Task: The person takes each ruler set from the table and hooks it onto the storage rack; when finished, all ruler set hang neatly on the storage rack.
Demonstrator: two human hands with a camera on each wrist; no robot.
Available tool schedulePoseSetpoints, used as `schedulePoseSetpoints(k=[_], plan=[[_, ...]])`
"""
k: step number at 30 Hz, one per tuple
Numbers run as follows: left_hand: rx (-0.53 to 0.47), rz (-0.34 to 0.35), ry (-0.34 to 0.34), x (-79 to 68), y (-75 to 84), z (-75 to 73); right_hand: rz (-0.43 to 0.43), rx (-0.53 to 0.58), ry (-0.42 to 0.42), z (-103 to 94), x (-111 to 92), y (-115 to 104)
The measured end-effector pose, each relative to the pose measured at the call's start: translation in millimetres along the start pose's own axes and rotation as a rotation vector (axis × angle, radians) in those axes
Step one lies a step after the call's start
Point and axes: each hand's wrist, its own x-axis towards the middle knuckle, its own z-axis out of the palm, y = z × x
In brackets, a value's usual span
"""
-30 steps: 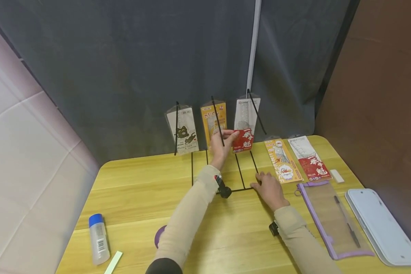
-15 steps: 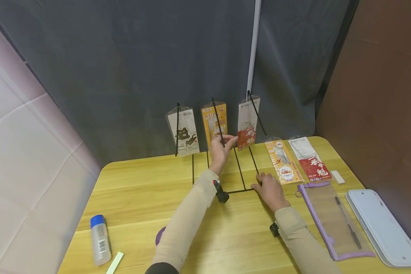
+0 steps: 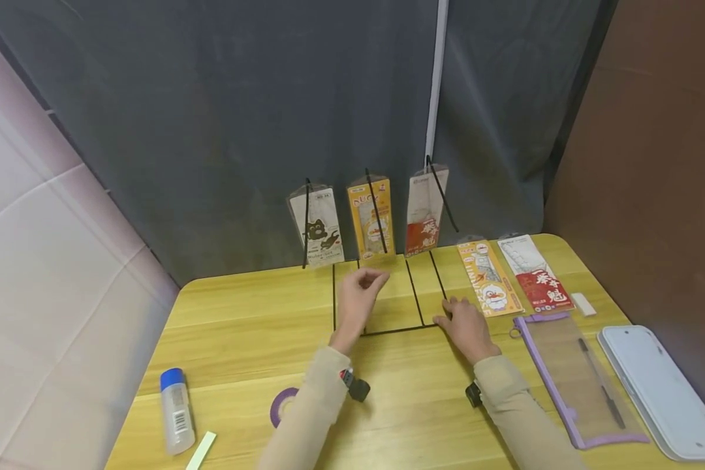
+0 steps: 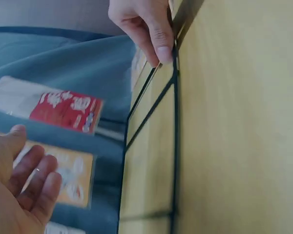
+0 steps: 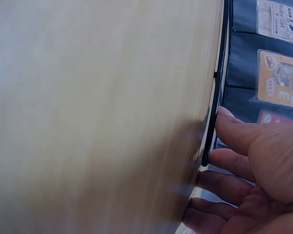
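Curtain (image 3: 241, 124): dark grey, behind your setup.
Worktop (image 3: 241, 339): yellow, wood-grained, far corners rounded.
Rack (image 3: 393, 330): black wire, at the worktop's far edge, three packets (image 3: 423, 212) hanging.
Right hand (image 3: 469, 329): your fingers pinch the rack's corner.
Left hand (image 3: 357, 297): your fingers loose, released.

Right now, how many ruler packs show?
5: hanging, a cat pack, orange pack and red-bottomed pack; on the table, another orange pack and another red-bottomed pack. More may hide behind those hanging.
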Motion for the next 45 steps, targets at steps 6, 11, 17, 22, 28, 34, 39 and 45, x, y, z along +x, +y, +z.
schedulePoseSetpoints(k=[6, 11, 17, 22, 28, 34, 39, 45], plan=[[0.073, -0.07, 0.123, -52.7, -19.8, -34.2, 0.021, 0.014, -0.026, 0.1, -3.3, 1.8], [0.108, -0.152, 0.196, -79.8, -32.4, -45.3, 0.019, 0.017, -0.012, -1.6, -6.7, 5.7], [0.273, -0.127, 0.183, -83.9, -45.2, -39.2, 0.015, 0.02, -0.001, -3.2, -7.8, 7.3], [0.478, -0.136, 0.149, -84.6, -60.5, -34.5, 0.015, 0.039, -0.015, -2.2, -7.6, 6.7], [0.59, -0.181, 0.116, -85.6, -69.9, -33.3, 0.017, 0.018, -0.01, -3.3, -4.1, 4.4], [0.619, -0.169, 0.127, -86.9, -71.5, -34.5, 0.049, 0.053, -0.035, -2.9, -0.2, 5.3], [0.631, -0.155, 0.142, -89.7, -72.5, -36.1, 0.08, 0.11, -0.05, -1.5, 1.4, 8.3], [0.639, -0.156, 0.133, -91.0, -73.1, -37.7, 0.116, 0.178, 0.021, -13.9, 3.3, 15.9]])
